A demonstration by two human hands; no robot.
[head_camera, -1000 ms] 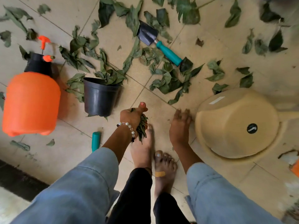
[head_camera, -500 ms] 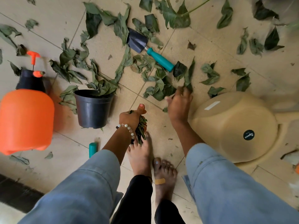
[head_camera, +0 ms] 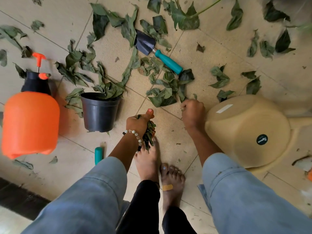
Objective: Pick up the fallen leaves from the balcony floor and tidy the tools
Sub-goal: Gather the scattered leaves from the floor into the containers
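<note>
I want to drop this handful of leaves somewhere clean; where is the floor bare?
Bare tile lies between the black plastic pot, the left hand gripping leaves, and the round orange sprayer bottle. More lies right of the teal-handled trowel, above the overturned beige tub. Around the trowel and behind the pot, leaves crowd.

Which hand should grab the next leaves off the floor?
Probably the right hand. It is already down at the leaf pile near the beige tub, fingers curled at a leaf edge. The left hand is already full, gripping a bunch of leaves.
</note>
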